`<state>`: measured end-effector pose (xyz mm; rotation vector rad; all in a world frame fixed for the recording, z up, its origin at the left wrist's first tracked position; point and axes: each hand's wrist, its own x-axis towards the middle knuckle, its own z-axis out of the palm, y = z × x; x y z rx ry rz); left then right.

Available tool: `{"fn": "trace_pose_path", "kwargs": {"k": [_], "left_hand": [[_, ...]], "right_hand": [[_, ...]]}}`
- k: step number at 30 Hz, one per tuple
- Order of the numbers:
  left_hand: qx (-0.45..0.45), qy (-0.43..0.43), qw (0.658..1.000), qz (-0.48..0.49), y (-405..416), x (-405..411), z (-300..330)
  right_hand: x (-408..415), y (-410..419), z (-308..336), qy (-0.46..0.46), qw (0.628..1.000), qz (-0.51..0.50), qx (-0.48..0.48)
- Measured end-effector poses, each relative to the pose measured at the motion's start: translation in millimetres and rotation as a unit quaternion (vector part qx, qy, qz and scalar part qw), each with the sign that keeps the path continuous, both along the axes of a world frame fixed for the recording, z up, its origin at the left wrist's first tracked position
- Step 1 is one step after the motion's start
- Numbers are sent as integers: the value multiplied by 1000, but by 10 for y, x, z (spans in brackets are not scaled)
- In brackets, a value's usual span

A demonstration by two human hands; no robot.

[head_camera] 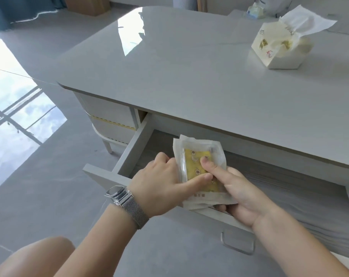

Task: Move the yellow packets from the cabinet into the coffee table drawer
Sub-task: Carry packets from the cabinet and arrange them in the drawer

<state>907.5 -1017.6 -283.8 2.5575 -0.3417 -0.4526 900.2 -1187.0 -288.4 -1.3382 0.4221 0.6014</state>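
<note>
Yellow packets point(197, 168) are pinched by both the left hand point(159, 184) and right hand point(241, 194) above the open coffee table drawer point(127, 154) – stack could be fanned or snagged on the front panel if released unevenly.

A home living room: coffee table point(189, 76), tissue pack point(279, 47), tiled floor point(39, 176).

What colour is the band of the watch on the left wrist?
Silver metal mesh band, seen best in the head view.
</note>
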Motion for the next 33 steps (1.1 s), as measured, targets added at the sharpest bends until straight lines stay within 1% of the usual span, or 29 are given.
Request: {"fn": "trace_pose_path", "kwargs": {"k": [2, 4, 7, 9, 11, 15, 17, 20, 22, 24, 27, 29, 31, 33], "left_hand": [[95, 57, 993, -30, 16, -36, 43], [127, 72, 988, -43, -8, -85, 75], [125, 81, 988, -31, 6, -123, 103], [131, 91, 987, -30, 40, -116, 82], [141, 82, 985, -48, 56, -103, 43], [113, 97, 987, -66, 114, -10, -8], [109, 87, 988, -63, 204, 53, -11], [135, 59, 989, -27, 376, 132, -33], [147, 59, 987, -5, 436, 155, -39], [143, 60, 988, -1, 473, 167, -56], [127, 57, 990, -6, 483, 181, -65], [131, 59, 990, -16, 473, 186, -60], [142, 67, 987, -27, 443, 184, -60], [149, 74, 985, -38, 409, 178, -69]], "right_hand": [[-4, 3, -48, 16, 1000, -21, -11], [1, -1, -91, 36, 999, -35, -19], [89, 11, -151, 76, 996, -21, -30], [232, 38, -201, 84, 994, 6, -73], [428, 104, -256, 78, 991, 12, -105], [849, 457, -496, 85, 989, 2, -117], [993, 707, -687, 88, 987, 9, -134], [1149, 1057, -930, 69, 986, -16, -152], [1210, 1180, -992, 50, 987, -49, -147], [1254, 1217, -1006, 33, 989, -58, -136], [1270, 1166, -1008, 29, 993, -2, -115], [1247, 1125, -983, 12, 987, 75, -140], [1228, 1080, -947, -24, 970, 151, -191], [1224, 1051, -887, -55, 937, 223, -263]]}}
